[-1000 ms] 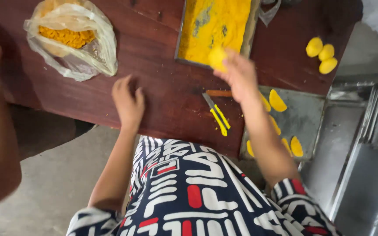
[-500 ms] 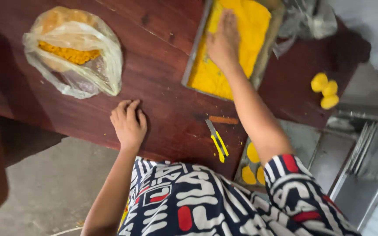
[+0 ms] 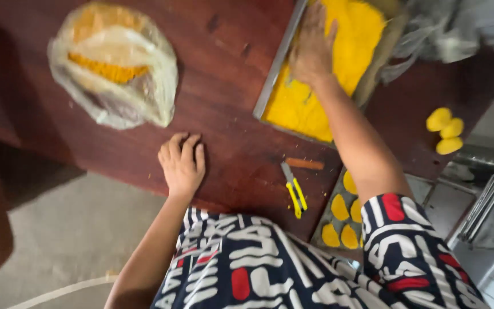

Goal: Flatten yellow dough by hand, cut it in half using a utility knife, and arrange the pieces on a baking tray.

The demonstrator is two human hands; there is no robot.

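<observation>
The person's right hand (image 3: 314, 48) lay palm down, fingers spread, pressed flat into the bright yellow crumb coating (image 3: 310, 103) that filled a shallow rectangular metal tray (image 3: 275, 68) on the far right of the dark reddish-brown wooden surface (image 3: 230, 131); it was flattened rather than closed, and whether anything sat beneath the palm could not be told. The left hand (image 3: 182, 163) rested open and released on the bare wood near the surface's near edge, fingers loosely together, grasping nothing. Far to the left lay a crumpled clear plastic bag (image 3: 115, 66) holding orange-yellow crumbs. Just right of the left hand, near the edge, a small yellow-handled utility knife (image 3: 294, 191) lay beside a short brown stick (image 3: 305, 163), the two close but apart. Below the surface's near right edge, a dark tray (image 3: 330, 220) carried several flat yellow-coated pieces (image 3: 341, 220), partly hidden by the right arm's patterned sleeve (image 3: 407, 240). Three more yellow pieces (image 3: 444, 130) sat clustered, touching, at the far right edge of the surface. A wad of grey plastic (image 3: 435, 34) lay beyond the metal tray.
</observation>
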